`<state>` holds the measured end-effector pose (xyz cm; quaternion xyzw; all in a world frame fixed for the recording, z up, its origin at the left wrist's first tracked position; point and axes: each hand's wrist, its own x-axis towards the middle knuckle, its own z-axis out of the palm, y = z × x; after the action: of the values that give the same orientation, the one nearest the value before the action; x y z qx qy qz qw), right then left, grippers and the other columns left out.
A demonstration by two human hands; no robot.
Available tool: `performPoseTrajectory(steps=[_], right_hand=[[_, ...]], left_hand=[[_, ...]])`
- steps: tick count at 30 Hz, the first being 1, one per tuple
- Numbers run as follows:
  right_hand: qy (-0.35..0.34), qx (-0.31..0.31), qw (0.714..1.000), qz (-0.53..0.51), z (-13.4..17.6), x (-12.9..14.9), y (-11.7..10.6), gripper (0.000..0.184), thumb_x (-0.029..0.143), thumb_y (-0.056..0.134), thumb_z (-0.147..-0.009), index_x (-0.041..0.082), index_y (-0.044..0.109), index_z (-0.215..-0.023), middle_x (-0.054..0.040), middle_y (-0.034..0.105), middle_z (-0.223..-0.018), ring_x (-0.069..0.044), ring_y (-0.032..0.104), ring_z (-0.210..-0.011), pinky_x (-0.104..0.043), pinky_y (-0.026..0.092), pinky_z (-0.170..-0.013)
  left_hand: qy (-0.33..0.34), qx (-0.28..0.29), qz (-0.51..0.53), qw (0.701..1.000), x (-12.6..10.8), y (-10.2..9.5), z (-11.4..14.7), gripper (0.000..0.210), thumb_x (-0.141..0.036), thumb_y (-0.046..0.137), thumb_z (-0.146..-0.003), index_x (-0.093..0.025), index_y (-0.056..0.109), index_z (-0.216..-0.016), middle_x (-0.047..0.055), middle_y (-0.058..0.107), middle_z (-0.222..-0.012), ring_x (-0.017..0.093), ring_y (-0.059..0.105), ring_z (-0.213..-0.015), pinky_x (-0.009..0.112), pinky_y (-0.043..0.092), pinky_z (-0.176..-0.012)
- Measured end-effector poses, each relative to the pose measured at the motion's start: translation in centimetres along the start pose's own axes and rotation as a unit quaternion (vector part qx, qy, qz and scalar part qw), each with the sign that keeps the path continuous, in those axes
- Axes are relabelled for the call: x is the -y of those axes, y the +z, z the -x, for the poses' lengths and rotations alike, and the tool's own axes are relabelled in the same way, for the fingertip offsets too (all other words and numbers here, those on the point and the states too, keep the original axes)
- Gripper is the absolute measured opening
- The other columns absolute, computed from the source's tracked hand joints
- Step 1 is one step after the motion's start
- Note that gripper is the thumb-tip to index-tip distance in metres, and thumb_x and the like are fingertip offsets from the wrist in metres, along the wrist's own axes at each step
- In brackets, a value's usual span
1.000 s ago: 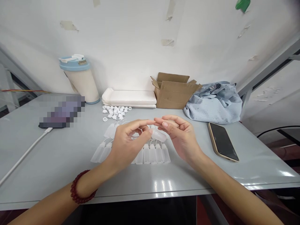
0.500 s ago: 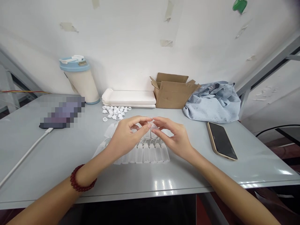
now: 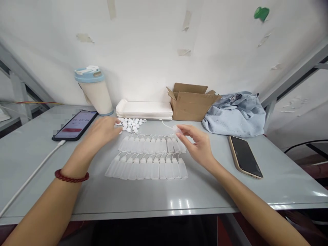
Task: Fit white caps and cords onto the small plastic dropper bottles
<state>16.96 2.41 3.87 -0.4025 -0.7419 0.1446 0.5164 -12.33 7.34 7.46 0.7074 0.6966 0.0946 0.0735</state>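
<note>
My right hand (image 3: 196, 143) pinches a small translucent plastic bottle (image 3: 175, 129) between thumb and fingertips, above the rows. A thin white tube sticks out of the bottle toward the upper left. My left hand (image 3: 105, 131), with a red beaded bracelet on its wrist, is at the left edge of a pile of small white caps (image 3: 130, 123). Its thumb and index finger are apart there; whether they touch a cap I cannot make out. Between my arms lie two rows of similar bottles, a back row (image 3: 151, 146) and a front row (image 3: 147, 170), with thin white tubes at their tops.
Behind the caps are a stack of white trays (image 3: 145, 109) and an open cardboard box (image 3: 193, 107). A blue cloth (image 3: 235, 118) and a phone (image 3: 245, 157) lie right. At left stand a cup with a blue lid (image 3: 94, 92) and a phone on a cable (image 3: 75, 126).
My hands have come apart. The left moved left to the caps, and the right keeps hold of the bottle. Both rows now show more fully, and the view has shifted slightly.
</note>
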Motion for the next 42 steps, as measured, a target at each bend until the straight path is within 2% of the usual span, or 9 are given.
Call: performPoseTrajectory(steps=[6,10,13,17,22,25,27,35,42], right_hand=[[0.012,-0.002,1.000,0.010,-0.1,0.0,-0.1,0.019,0.024,0.058,-0.087,0.023,0.066,-0.104,-0.0040,0.070,-0.095,-0.017,0.063,-0.081,-0.035,0.055,-0.076],[0.017,-0.002,1.000,0.012,-0.1,0.2,-0.1,0.019,0.024,0.058,-0.087,0.024,0.066,-0.104,-0.0039,0.069,-0.095,-0.017,0.063,-0.081,-0.035,0.054,-0.075],[0.026,0.005,1.000,0.001,-0.1,0.3,0.0,0.019,0.025,0.058,-0.087,0.024,0.066,-0.105,-0.0040,0.069,-0.096,-0.017,0.062,-0.082,-0.036,0.054,-0.077],[0.054,0.030,0.997,-0.037,0.2,0.4,0.2,0.019,0.027,0.059,-0.087,0.024,0.067,-0.104,-0.0038,0.069,-0.097,-0.017,0.063,-0.086,-0.036,0.053,-0.080],[0.108,0.085,0.985,-0.102,0.8,1.2,0.9,0.019,0.028,0.062,-0.085,0.022,0.069,-0.102,-0.0038,0.070,-0.099,-0.017,0.064,-0.086,-0.034,0.052,-0.081],[0.141,0.115,0.972,-0.151,1.1,1.8,1.2,0.019,0.028,0.064,-0.084,0.022,0.069,-0.101,-0.0042,0.071,-0.100,-0.017,0.065,-0.090,-0.034,0.052,-0.083],[0.157,0.124,0.963,-0.179,1.2,2.1,1.3,0.020,0.028,0.065,-0.083,0.023,0.069,-0.102,-0.0042,0.070,-0.102,-0.017,0.065,-0.092,-0.035,0.052,-0.085],[0.199,0.109,0.941,-0.253,1.4,2.5,1.5,0.021,0.032,0.067,-0.081,0.024,0.068,-0.101,-0.0041,0.069,-0.101,-0.017,0.065,-0.092,-0.037,0.053,-0.084],[0.231,0.085,0.934,-0.258,1.2,3.0,1.4,0.021,0.033,0.068,-0.080,0.021,0.064,-0.096,-0.0044,0.067,-0.096,-0.015,0.064,-0.081,-0.031,0.055,-0.069]], left_hand=[[-0.001,0.040,0.024,0.999,1.4,1.4,-0.9,0.027,-0.030,0.053,-0.069,-0.015,0.066,-0.088,0.011,0.069,-0.091,0.028,0.062,-0.082,0.033,0.044,-0.072],[-0.009,0.032,0.045,0.998,1.3,2.0,-1.2,0.016,-0.026,0.054,-0.062,-0.018,0.064,-0.071,0.010,0.068,-0.077,0.029,0.062,-0.075,0.032,0.043,-0.065],[-0.009,0.012,0.073,0.997,0.6,1.4,-0.9,0.013,-0.025,0.054,-0.061,-0.019,0.063,-0.067,0.010,0.069,-0.077,0.030,0.063,-0.077,0.033,0.043,-0.066],[-0.005,-0.037,0.159,0.986,-1.9,-0.1,0.7,0.015,-0.031,0.055,-0.069,-0.020,0.064,-0.076,0.006,0.071,-0.086,0.026,0.065,-0.086,0.032,0.045,-0.072],[0.029,-0.046,0.438,0.897,-5.3,0.2,2.8,0.025,-0.037,0.070,-0.068,-0.020,0.065,-0.086,0.005,0.071,-0.091,0.023,0.066,-0.086,0.030,0.048,-0.070],[0.073,0.000,0.555,0.829,-6.4,1.1,3.5,0.037,-0.035,0.072,-0.070,-0.021,0.062,-0.103,0.005,0.069,-0.100,0.022,0.065,-0.097,0.031,0.049,-0.080],[0.087,0.042,0.578,0.810,-6.8,1.6,3.8,0.040,-0.036,0.073,-0.072,-0.022,0.062,-0.107,0.005,0.069,-0.101,0.023,0.064,-0.101,0.034,0.048,-0.086],[0.087,0.130,0.549,0.821,-7.8,2.2,4.9,0.026,-0.042,0.072,-0.073,-0.023,0.069,-0.089,0.003,0.072,-0.086,0.022,0.067,-0.084,0.034,0.051,-0.077],[0.102,0.090,0.546,0.827,-8.1,2.4,5.1,0.025,-0.041,0.073,-0.071,-0.020,0.069,-0.084,0.004,0.071,-0.087,0.021,0.066,-0.086,0.033,0.053,-0.079]])
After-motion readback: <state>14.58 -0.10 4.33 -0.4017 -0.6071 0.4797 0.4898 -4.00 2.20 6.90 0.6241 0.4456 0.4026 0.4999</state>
